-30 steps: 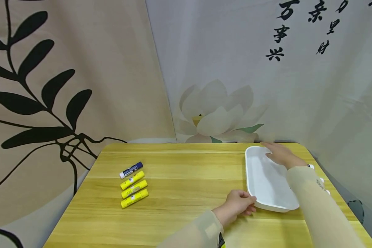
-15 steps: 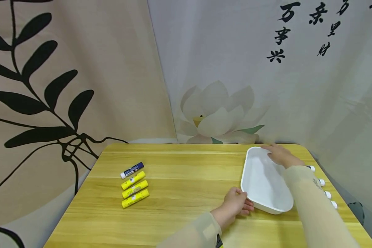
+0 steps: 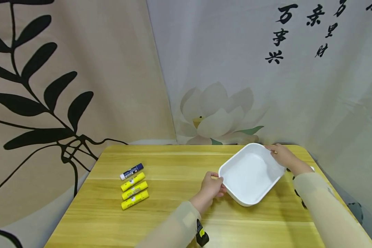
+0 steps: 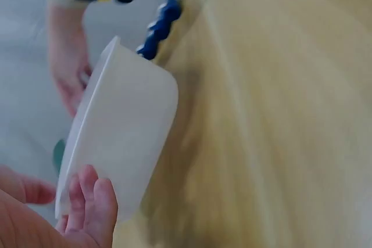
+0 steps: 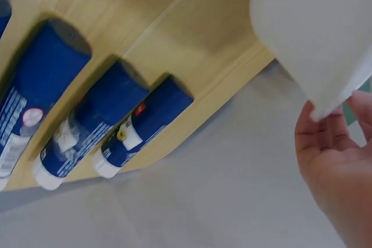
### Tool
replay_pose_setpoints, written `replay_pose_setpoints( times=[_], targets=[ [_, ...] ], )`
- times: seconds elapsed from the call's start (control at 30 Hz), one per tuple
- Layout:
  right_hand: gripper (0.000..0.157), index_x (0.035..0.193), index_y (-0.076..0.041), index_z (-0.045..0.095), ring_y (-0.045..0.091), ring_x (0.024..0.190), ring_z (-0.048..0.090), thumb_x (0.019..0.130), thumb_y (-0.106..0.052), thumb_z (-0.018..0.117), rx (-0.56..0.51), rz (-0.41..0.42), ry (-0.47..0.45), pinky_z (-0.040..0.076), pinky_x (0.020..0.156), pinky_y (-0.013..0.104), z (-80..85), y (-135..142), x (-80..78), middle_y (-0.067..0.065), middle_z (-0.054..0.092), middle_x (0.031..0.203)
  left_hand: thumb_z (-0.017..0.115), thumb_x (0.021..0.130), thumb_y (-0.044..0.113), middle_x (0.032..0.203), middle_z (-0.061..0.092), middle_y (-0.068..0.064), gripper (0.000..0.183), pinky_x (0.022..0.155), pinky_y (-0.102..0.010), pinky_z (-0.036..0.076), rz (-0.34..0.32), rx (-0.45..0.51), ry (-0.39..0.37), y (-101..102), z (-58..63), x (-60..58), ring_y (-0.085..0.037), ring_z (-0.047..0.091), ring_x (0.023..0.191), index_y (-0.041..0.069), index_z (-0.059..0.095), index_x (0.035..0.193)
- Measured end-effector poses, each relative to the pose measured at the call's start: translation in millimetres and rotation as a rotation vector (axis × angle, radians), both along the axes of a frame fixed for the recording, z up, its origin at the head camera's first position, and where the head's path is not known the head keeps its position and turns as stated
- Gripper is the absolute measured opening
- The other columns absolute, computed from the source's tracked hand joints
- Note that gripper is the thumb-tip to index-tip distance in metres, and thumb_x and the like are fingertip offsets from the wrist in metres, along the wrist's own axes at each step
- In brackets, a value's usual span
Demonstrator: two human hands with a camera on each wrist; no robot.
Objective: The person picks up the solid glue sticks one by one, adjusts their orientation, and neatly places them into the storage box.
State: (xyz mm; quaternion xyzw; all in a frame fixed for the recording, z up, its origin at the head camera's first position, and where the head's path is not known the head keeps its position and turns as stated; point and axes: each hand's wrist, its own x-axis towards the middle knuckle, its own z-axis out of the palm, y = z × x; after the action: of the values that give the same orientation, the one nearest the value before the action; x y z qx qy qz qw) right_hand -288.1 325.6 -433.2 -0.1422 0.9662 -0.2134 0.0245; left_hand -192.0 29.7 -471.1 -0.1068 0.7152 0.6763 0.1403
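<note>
Both hands hold a white rectangular plastic tray (image 3: 252,174) with rounded corners, near the right part of the table in the head view. My left hand (image 3: 211,187) grips its near-left corner, with thumb over the rim and fingers under the outer wall (image 4: 131,126). At the far-right corner, my right hand (image 3: 283,156) pinches the rim, also visible in the right wrist view (image 5: 337,161). The tray hangs close over the table, and its inside shows bare white.
On the left lie a navy glue stick (image 3: 131,171) with a white cap and three yellow sticks (image 3: 134,199) in a column. Several blue glue sticks (image 5: 119,111) lie along the right table edge, mostly behind the right arm in the head view. A patterned cloth (image 3: 127,69) hangs behind the table (image 3: 173,165).
The tray has moved left, away from the right-hand row of glue sticks, and turned; both hands stay on it. The left hand has shifted left and farther from the front edge.
</note>
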Motion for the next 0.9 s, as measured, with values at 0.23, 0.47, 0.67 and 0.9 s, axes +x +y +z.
replay_pose_setpoints(
  times=[0.23, 0.47, 0.67, 0.9],
  targets=[
    [0.039, 0.133, 0.006, 0.049, 0.041, 0.100, 0.054, 0.096, -0.008, 0.046, -0.150, -0.069, -0.074, 0.050, 0.077, 0.043, 5.3, -18.3, 14.5, 0.029, 0.055, 0.115, 0.061, 0.078, -0.006, 0.091, 0.047, -0.006, 0.062, 0.066, -0.027, 0.056, 0.040, 0.131, 0.056, -36.9, 12.2, -18.7, -0.013, 0.053, 0.071, 0.003, 0.041, 0.136],
    [0.045, 0.139, 0.005, 0.040, 0.034, 0.094, 0.059, 0.096, -0.005, 0.047, -0.342, -0.188, -0.227, 0.054, 0.069, 0.033, 0.9, -45.0, 36.8, 0.029, 0.050, 0.119, 0.062, 0.087, -0.001, 0.094, 0.053, -0.004, 0.045, 0.071, -0.023, 0.053, 0.070, 0.136, 0.111, -80.9, 7.1, -31.0, -0.010, 0.053, 0.074, -0.003, 0.051, 0.131],
    [0.048, 0.141, 0.005, 0.037, 0.019, 0.082, 0.058, 0.096, -0.004, 0.049, -0.575, -0.211, -0.343, 0.055, 0.067, 0.030, -5.4, -71.4, 53.0, 0.023, 0.048, 0.113, 0.054, 0.095, 0.009, 0.096, 0.049, -0.006, 0.044, 0.062, -0.022, 0.050, -0.058, -0.005, 0.139, -123.7, 1.7, -35.6, -0.011, 0.053, 0.071, 0.006, 0.046, 0.139],
    [0.048, 0.140, 0.007, 0.038, 0.018, 0.082, 0.057, 0.095, -0.003, 0.051, -0.705, -0.214, -0.413, 0.055, 0.072, 0.034, -13.7, -101.2, 66.3, 0.018, 0.046, 0.110, 0.047, 0.098, 0.008, 0.102, 0.042, -0.008, 0.050, 0.067, -0.027, 0.046, -0.151, -0.058, 0.102, -158.4, 4.1, -36.2, -0.015, 0.050, 0.076, 0.008, 0.035, 0.146]
  ],
)
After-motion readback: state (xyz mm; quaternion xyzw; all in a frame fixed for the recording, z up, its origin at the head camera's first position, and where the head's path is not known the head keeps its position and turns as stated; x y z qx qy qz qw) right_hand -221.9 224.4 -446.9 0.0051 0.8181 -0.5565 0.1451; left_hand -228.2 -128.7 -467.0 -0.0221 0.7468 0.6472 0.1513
